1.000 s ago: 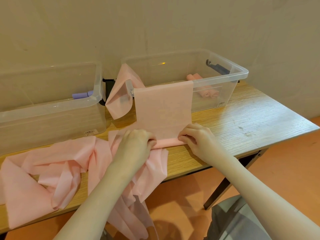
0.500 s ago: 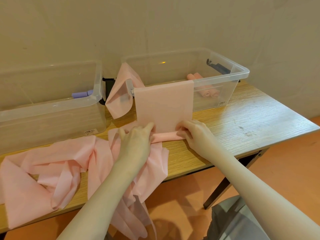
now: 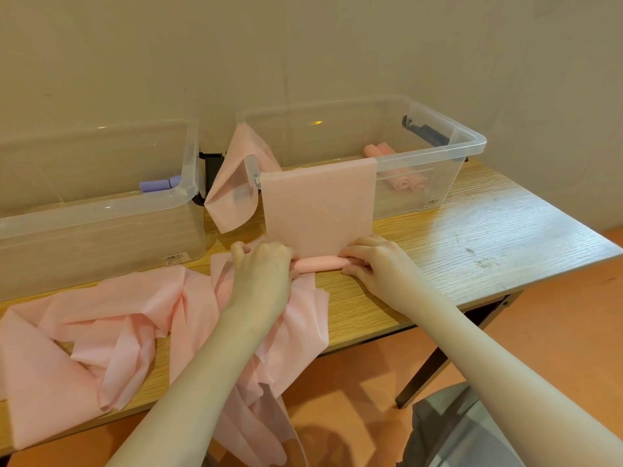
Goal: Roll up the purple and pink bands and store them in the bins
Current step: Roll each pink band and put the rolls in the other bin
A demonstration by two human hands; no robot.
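Both hands, left hand [image 3: 261, 267] and right hand [image 3: 372, 261], curl fingers around the pink band [image 3: 320, 210] roll at frame centre; even pressure should keep it tight and straight.

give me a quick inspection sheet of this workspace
surface: wooden table, bare at the right
job's things: pink band draped over right bin, its near end a roll; rolled pink bands in that bin; purple roll in left bin
clutter: loose pink bands heaped at left, spilling off the front edge
grippers: left hand and right hand grip the roll's ends
cables: nothing seen
surroundings: beige wall, orange floor
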